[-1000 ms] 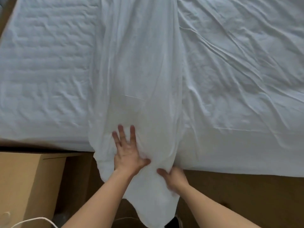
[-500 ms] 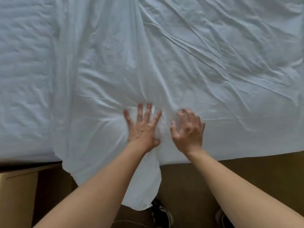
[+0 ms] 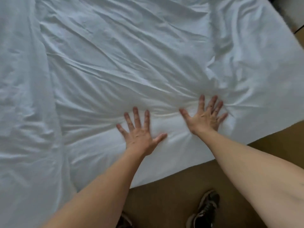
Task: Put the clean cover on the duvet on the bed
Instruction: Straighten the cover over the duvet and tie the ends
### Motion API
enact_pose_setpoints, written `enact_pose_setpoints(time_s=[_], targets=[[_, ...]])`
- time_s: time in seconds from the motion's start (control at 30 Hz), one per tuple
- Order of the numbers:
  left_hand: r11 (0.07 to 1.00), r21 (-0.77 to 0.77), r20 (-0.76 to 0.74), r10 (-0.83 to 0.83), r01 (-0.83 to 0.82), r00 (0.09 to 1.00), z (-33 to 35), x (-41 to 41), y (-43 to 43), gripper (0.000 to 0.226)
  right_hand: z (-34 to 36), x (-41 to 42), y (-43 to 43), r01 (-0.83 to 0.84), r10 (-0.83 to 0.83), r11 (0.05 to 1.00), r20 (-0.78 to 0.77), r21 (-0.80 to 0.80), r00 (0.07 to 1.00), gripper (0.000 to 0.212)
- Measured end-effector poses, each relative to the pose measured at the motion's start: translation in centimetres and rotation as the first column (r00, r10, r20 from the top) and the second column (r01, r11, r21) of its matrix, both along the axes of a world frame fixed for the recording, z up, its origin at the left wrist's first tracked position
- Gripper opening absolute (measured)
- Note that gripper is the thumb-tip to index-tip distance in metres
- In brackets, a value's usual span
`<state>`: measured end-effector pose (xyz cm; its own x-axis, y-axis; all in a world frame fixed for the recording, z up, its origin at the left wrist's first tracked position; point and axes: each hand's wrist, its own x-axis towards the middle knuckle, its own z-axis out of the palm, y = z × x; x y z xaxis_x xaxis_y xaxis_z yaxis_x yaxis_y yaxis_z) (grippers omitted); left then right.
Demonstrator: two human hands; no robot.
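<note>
Straight, splayed fingers [image 3: 135, 116] of the left hand [image 3: 139, 136] and right hand [image 3: 205, 118] press flat, gripping nothing, on the creased white fabric duvet cover [image 3: 123, 71] spread over the bed [image 3: 271, 76] (palms near its front edge), beyond which lie open brown carpet [image 3: 172, 186] and a dark laced trainer [image 3: 205, 209].

One wide-angle head-worn camera looks forward and steeply down from close above, taking in the near edge of the rumpled white bedding [image 3: 115, 63] and the brown floor [image 3: 164, 195] below.
</note>
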<state>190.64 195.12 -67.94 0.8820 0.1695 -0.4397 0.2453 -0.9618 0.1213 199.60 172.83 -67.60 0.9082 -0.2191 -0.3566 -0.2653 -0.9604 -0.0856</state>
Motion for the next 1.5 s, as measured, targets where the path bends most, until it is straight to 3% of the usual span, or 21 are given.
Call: enact_pose_setpoints(time_s=[0.13,0.37,0.5,0.63,0.87,1.03,1.33,1.5], targets=[[1.0,-0.003,-0.001,0.02,-0.02,1.0,0.2,6.4,-11.0,0.122,-0.4,4.1,-9.0,-0.087,0.088,0.996,0.085,-0.009,0.993,0.108],[0.992,-0.049,0.041,0.118,-0.116,0.992,-0.1,18.8,-31.8,0.112,0.2,13.4,-23.5,0.022,-0.034,0.997,0.177,0.068,0.984,0.115],[0.991,-0.04,0.083,0.128,-0.125,0.988,-0.3,25.9,-39.7,0.11,-0.1,19.1,-32.3,0.205,-0.208,0.973,0.015,0.11,0.978,0.137],[0.99,-0.027,0.092,0.139,-0.137,0.986,-0.5,31.7,-44.8,0.117,-0.1,22.6,-36.1,0.275,-0.271,0.956,-0.043,0.099,0.961,0.139],[0.979,0.026,0.171,0.194,-0.202,0.966,-1.5,40.0,-48.3,0.097,-0.8,32.1,-38.1,0.373,-0.367,0.927,-0.113,0.04,0.923,0.146],[0.947,0.008,0.146,0.317,-0.321,0.937,-1.5,46.2,-49.2,0.084,-0.8,38.3,-38.7,0.265,-0.27,0.954,0.019,0.137,0.963,0.14],[0.915,0.047,0.123,0.392,-0.4,0.912,-0.7,56.0,-47.8,0.067,0.0,52.9,-35.5,0.224,-0.216,0.896,-0.065,0.383,0.974,0.125],[0.909,0.112,0.159,0.383,-0.402,0.91,-1.3,62.1,-46.7,0.07,-0.3,63.7,-31.5,0.106,-0.078,0.864,-0.077,0.492,0.994,0.134]])
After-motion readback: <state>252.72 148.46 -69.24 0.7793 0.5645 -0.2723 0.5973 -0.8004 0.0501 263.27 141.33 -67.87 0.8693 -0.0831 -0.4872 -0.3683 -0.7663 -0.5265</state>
